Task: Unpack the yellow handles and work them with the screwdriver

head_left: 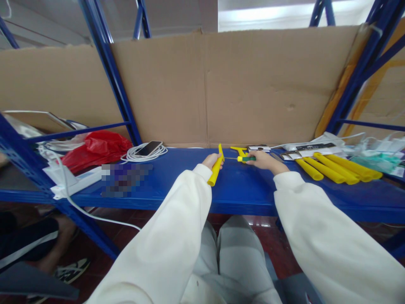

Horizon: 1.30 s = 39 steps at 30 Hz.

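Observation:
My left hand [209,161] is closed round a yellow handle [215,171], which tilts with its thick end toward me. In my right hand [264,161] is a screwdriver [247,159] with a green and yellow grip. Its thin shaft points left at the yellow handle, near my left fingers; whether the tip touches it I cannot tell. Just behind the screwdriver lies another yellow piece [239,150], partly hidden. Both hands are above the blue shelf [177,179].
Several yellow handles [332,169] lie at the right beside plastic bags [376,156]. To the left are a phone [151,148] on a coiled white cable [134,155], a red bag [98,147] and a white power strip [84,180]. Cardboard [247,88] walls the back; blue posts [109,71] stand at both sides.

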Tool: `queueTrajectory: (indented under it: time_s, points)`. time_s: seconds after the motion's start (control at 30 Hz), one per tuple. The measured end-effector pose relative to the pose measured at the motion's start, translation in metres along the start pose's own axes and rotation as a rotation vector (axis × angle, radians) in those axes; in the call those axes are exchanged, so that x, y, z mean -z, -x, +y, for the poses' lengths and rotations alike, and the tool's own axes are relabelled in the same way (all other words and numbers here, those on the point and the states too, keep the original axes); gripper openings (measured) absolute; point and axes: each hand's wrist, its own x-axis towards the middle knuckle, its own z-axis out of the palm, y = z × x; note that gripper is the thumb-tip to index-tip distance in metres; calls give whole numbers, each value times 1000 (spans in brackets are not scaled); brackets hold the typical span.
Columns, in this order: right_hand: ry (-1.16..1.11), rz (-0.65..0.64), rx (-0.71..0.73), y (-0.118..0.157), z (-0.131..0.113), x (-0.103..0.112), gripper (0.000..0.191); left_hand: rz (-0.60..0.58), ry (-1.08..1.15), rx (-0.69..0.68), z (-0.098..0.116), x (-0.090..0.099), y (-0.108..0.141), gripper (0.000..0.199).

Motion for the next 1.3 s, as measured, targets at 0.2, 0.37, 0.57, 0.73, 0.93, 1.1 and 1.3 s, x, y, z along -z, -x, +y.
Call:
queueTrajectory:
  time_s: [0.2,0.37,0.57,0.73,0.93,1.1,1.3]
  points:
    - [-30,28,7,0,4,0,15,-77,43,13,-1,3,-2,27]
    - [-14,71,-18,2,0,2,18,-118,29,32,0,4,-3,27]
    - [-8,90,-85,5,-8,5,26,-116,10,4,-1,1,0,29]
    - [-33,100,-81,3,-5,3,25,-104,27,9,0,1,1,28]
    - [-38,114,-75,1,-3,1,26,-88,80,11,0,1,0,24]
    - [-33,120,-65,1,-1,0,26,-112,99,7,-1,1,-2,24]
    - [-19,114,-65,1,0,-1,26,-134,91,4,0,2,-2,25]
